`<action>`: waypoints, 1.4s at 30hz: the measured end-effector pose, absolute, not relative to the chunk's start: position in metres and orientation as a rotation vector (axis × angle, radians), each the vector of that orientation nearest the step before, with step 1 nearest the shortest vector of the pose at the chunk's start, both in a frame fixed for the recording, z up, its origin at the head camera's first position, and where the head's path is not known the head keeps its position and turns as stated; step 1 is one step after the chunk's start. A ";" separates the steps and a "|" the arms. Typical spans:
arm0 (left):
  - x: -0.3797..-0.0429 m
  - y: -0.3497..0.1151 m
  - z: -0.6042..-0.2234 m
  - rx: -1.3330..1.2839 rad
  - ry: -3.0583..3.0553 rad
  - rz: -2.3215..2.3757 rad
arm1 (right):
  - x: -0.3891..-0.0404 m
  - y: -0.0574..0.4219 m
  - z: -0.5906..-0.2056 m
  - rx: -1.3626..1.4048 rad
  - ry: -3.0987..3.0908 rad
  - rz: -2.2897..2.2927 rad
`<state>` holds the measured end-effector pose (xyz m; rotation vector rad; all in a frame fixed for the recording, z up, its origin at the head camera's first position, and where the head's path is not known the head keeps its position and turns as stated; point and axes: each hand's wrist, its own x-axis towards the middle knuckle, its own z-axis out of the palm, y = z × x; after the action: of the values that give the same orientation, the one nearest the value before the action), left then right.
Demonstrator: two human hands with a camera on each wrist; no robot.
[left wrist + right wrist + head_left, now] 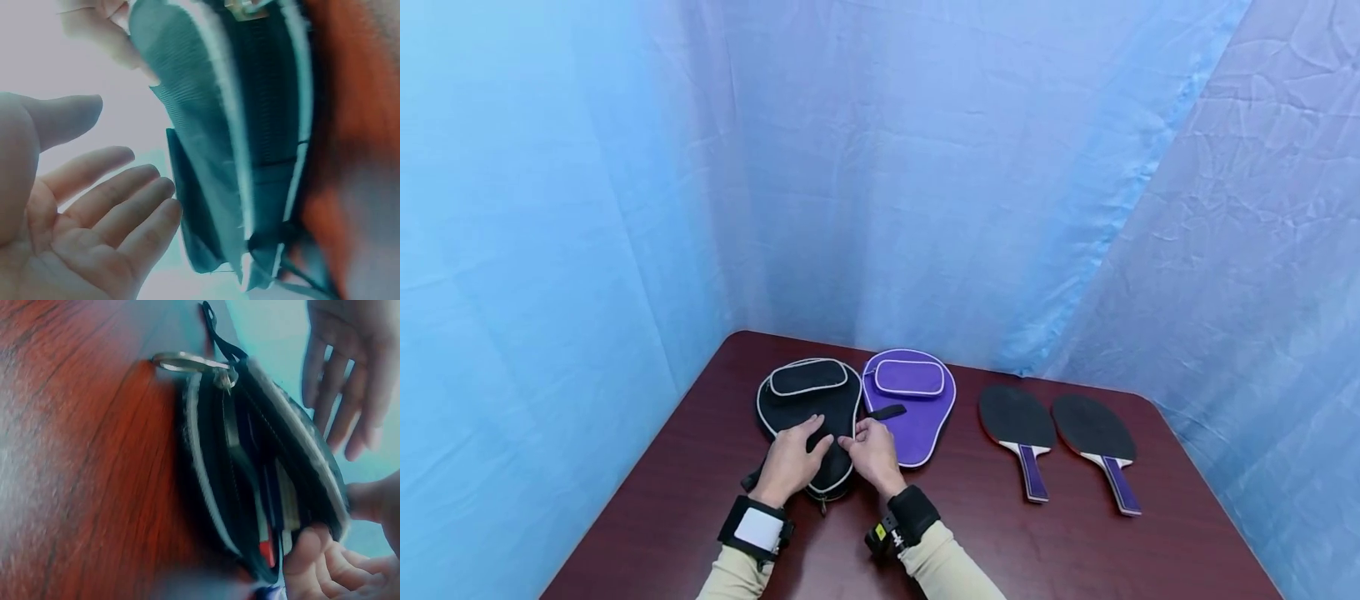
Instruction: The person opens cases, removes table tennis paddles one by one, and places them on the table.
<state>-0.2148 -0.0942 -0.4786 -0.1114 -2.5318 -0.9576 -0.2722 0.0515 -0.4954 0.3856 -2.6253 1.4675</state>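
Note:
A black paddle case [808,417] with white piping and a small front pocket lies at the table's left side. In the right wrist view its zipper is undone, and the opening shows paddle handles [284,500] inside. My right hand [872,454] pinches the upper edge of that opening, thumb on the outside. Over the case's lower front hovers my left hand [790,462], fingers spread and relaxed; the left wrist view shows its palm [81,244] holding nothing. A metal zipper pull [187,362] hangs at the case's narrow end.
Right beside the black case lies a purple paddle case [917,425] with white piping. Two table tennis paddles [1017,417] with black faces and purple handles rest further right on the dark red table [955,542]. Blue curtains [880,167] hang behind and along the sides.

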 end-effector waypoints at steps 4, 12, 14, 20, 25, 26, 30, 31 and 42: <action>-0.213 -0.099 -0.468 -0.092 -2.473 -1.016 | -0.266 0.043 -0.491 0.509 -2.494 1.302; -0.204 -0.115 -0.440 0.104 -2.271 -1.191 | -0.245 0.016 -0.478 0.834 -2.328 0.935; -0.199 -0.120 -0.434 0.175 -2.228 -1.228 | -0.237 0.010 -0.475 0.943 -2.282 0.828; -0.179 -0.139 -0.436 0.362 -2.151 -1.126 | -0.216 -0.005 -0.477 1.211 -2.237 0.595; -0.170 -0.152 -0.448 0.451 -2.109 -1.051 | -0.209 -0.009 -0.477 1.351 -2.298 0.585; -0.170 -0.154 -0.449 0.458 -2.103 -1.051 | -0.209 -0.009 -0.477 1.365 -2.307 0.596; -0.168 -0.157 -0.449 0.479 -2.086 -1.063 | -0.211 -0.009 -0.476 1.376 -2.324 0.674; -0.167 -0.157 -0.449 0.484 -2.085 -1.064 | -0.212 -0.009 -0.475 1.370 -2.325 0.705; -0.163 -0.159 -0.446 0.516 -2.090 -1.093 | -0.246 0.006 -0.473 0.831 -2.526 0.967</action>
<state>-0.1632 -0.1593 -0.4457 0.5163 -2.0898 -1.0930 -0.2462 0.0061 -0.4726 0.8311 -2.5257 0.9672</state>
